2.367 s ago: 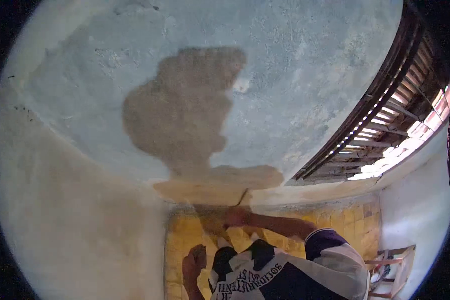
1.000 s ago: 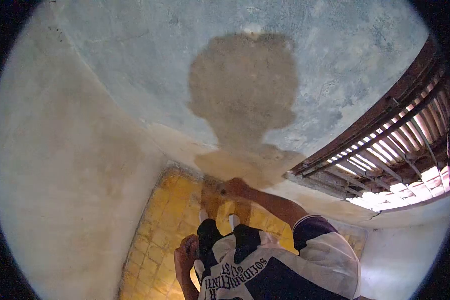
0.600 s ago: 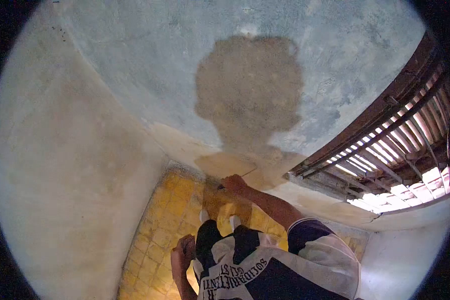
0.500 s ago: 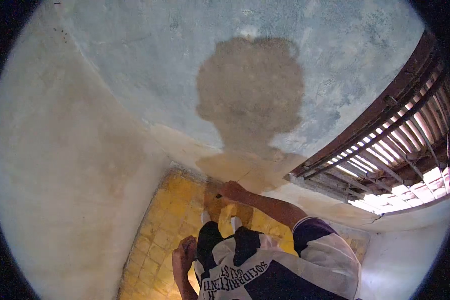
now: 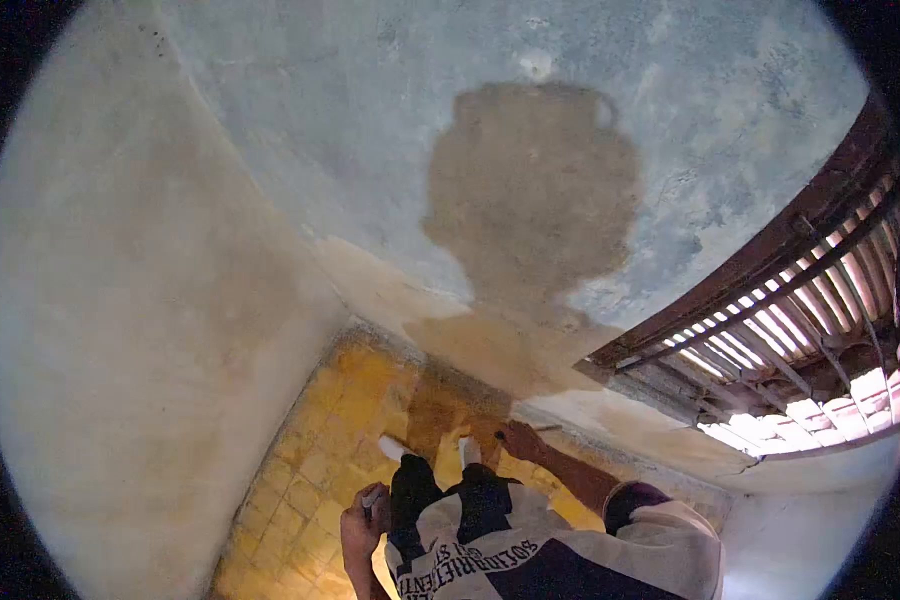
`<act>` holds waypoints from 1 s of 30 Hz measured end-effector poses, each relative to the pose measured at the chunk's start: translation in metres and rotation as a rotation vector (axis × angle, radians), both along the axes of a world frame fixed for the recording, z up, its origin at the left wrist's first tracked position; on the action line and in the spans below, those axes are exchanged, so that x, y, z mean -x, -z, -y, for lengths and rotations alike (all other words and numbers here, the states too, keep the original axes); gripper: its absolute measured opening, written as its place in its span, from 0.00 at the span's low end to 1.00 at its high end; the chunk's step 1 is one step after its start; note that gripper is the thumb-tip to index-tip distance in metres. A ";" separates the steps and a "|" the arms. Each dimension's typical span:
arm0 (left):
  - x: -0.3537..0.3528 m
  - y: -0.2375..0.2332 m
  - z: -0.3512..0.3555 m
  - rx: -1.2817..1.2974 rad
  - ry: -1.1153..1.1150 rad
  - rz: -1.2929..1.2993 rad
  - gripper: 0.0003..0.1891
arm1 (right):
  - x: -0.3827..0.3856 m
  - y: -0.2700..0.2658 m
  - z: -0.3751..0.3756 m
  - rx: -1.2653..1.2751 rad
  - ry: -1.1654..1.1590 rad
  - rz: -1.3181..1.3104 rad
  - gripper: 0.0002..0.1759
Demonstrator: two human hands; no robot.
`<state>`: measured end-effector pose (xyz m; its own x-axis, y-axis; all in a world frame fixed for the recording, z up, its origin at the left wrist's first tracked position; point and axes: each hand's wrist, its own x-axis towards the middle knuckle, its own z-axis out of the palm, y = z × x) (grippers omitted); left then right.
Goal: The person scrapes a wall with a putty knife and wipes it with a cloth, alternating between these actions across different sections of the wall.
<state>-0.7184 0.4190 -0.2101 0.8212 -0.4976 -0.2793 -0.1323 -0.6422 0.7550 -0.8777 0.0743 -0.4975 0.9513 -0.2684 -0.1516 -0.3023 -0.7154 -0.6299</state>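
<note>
At the lower left, my left hand [image 5: 360, 525] is closed round a small light-grey object [image 5: 373, 497] that sticks up a little past the fingers. My right hand [image 5: 522, 441] is also closed, held out over the floor close to the foot of the wall. A dark tip [image 5: 500, 435] shows at its fingers and a thin light strip lies just beyond the knuckles; I cannot tell what kind of thing it grips.
The blue-grey wall [image 5: 350, 130] in front carries my shadow. A pale wall [image 5: 150, 330] meets it on the left. At the right is a barred window opening [image 5: 770, 330] with bright light behind. Yellow tiles [image 5: 295, 490] cover the floor, with my white shoes [image 5: 395, 447] on them.
My right hand has drawn away from the wall, to the right and down in view. My left hand has turned, showing the grey object. The view has shifted slightly and one foot has moved left.
</note>
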 end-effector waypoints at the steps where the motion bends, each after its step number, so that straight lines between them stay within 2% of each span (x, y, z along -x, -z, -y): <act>1: 0.002 0.002 -0.002 -0.009 0.004 0.015 0.13 | 0.016 0.005 -0.007 0.087 -0.047 -0.103 0.19; 2: 0.002 0.000 -0.002 -0.014 0.009 0.035 0.13 | 0.035 0.011 -0.015 0.179 -0.091 -0.205 0.19; 5: 0.002 -0.003 -0.007 -0.009 0.038 0.075 0.13 | 0.080 0.013 -0.027 0.237 -0.079 -0.110 0.17; 8: 0.004 0.009 -0.016 0.042 0.034 0.048 0.13 | 0.110 0.018 -0.037 0.147 0.036 -0.025 0.16; 10: 0.005 0.006 -0.025 0.086 0.016 -0.034 0.14 | 0.118 0.050 -0.035 0.234 0.000 -0.186 0.14; 11: 0.006 -0.001 -0.030 0.090 0.042 0.059 0.14 | 0.115 0.056 -0.039 0.274 -0.015 -0.267 0.15; 12: 0.002 -0.004 -0.038 0.105 0.074 0.152 0.14 | 0.108 0.062 -0.042 0.301 0.136 -0.199 0.16; 14: -0.010 0.018 -0.062 0.174 0.098 0.078 0.14 | 0.092 0.043 -0.044 0.335 0.432 -0.056 0.19; 17: -0.016 0.000 -0.100 0.104 0.008 -0.035 0.16 | 0.068 -0.001 -0.056 -0.357 1.106 -0.057 0.21; 18: -0.018 -0.005 -0.113 0.025 -0.043 -0.033 0.14 | 0.059 -0.011 -0.060 -0.630 1.166 0.123 0.22; 20: -0.022 0.014 -0.156 0.213 -0.202 -0.141 0.14 | 0.054 0.023 -0.065 -1.127 1.190 0.515 0.19; 22: -0.024 0.044 -0.199 0.316 -0.196 -0.047 0.15 | 0.051 0.020 -0.079 -1.393 1.139 0.560 0.19; 24: -0.022 0.024 -0.210 0.194 -0.233 -0.107 0.14 | 0.040 -0.039 -0.094 -1.412 1.066 0.254 0.22; 25: -0.020 0.016 -0.213 0.131 -0.247 -0.137 0.14 | 0.035 -0.072 -0.108 -1.408 1.020 0.214 0.22; 27: -0.017 0.043 -0.222 0.229 -0.108 -0.021 0.14 | 0.025 -0.120 -0.132 -1.399 0.927 0.144 0.22; 28: -0.016 0.048 -0.221 0.232 -0.048 -0.001 0.14 | 0.025 -0.094 -0.140 -1.257 0.974 0.073 0.21; 30: -0.011 0.046 -0.210 0.192 0.060 0.004 0.15 | 0.028 -0.089 -0.155 -1.299 0.944 0.101 0.20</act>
